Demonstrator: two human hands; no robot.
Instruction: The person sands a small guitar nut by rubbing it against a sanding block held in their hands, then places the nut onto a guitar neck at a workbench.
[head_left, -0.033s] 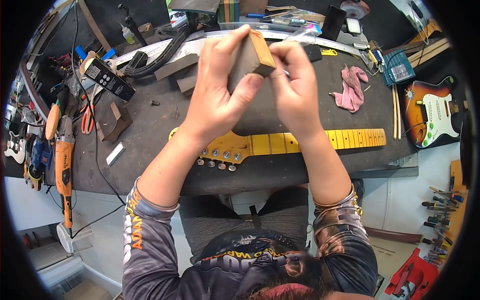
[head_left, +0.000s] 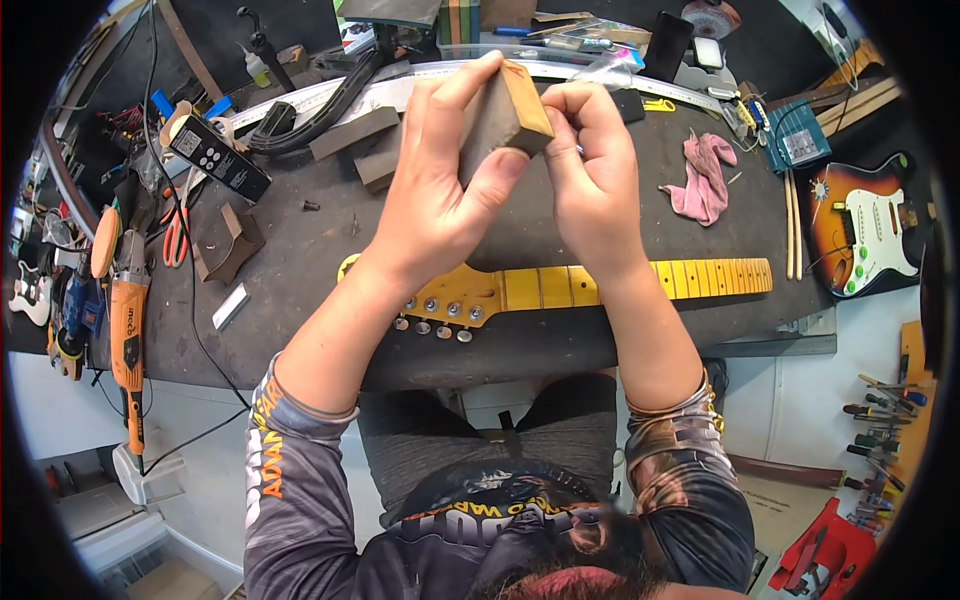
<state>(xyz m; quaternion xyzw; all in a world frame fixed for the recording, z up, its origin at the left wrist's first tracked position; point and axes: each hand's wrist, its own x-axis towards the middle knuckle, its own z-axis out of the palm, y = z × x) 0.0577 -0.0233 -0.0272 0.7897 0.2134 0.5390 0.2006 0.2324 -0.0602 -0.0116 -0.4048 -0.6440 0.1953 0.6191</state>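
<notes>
My left hand is wrapped round a wooden block, held tilted above the bench. The block has a pale wood edge and a grey-brown face that may be sandpaper. Close against the block's right side, my right hand is closed in a pinch. A small shiny bit shows between its fingers, too hidden to name. Below both hands lies a yellow guitar neck, its headstock with metal tuners toward the left. My right forearm crosses over part of the fretboard.
A pink cloth lies on the dark bench at right, near a sunburst guitar body. On the left are a curved brown sanding piece, red-handled scissors, a black box and an orange power tool. Grey blocks sit behind my hands.
Both hands and the block have shifted very slightly to the right. The guitar neck and the things on the bench stay where they were.
</notes>
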